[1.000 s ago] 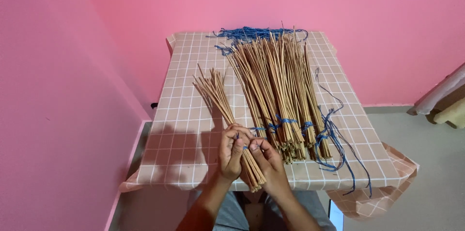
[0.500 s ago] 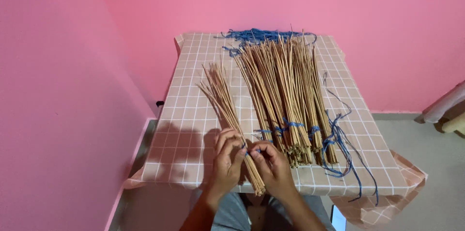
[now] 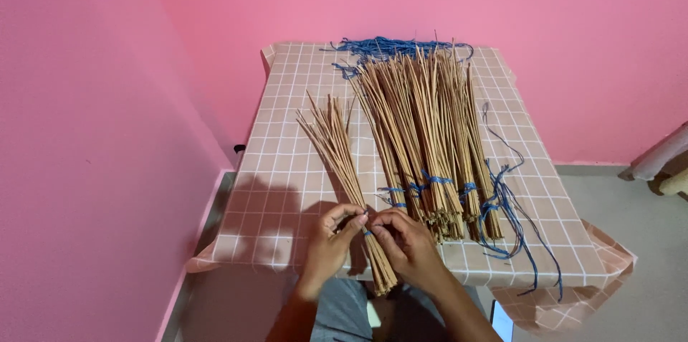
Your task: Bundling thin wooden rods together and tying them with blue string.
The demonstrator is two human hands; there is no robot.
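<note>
A thin bundle of long tan sticks (image 3: 337, 148) lies slanted on the table with a checked cloth (image 3: 279, 184); its near end juts past the front edge. My left hand (image 3: 331, 241) and my right hand (image 3: 403, 240) meet at that bundle near its lower end, fingers pinching a short blue string (image 3: 366, 231) around the sticks. To the right lies a big pile of stick bundles (image 3: 426, 134), each tied with blue string close to its near end.
A heap of loose blue strings (image 3: 380, 46) lies at the table's far edge, and more blue strings (image 3: 512, 220) trail off the near right. Pink walls stand on the left and behind. A pale object (image 3: 663, 163) is at the far right.
The view has shifted slightly, so the table sits further right. Both hands stay at the same spot on the thin bundle, fingers working the blue string.
</note>
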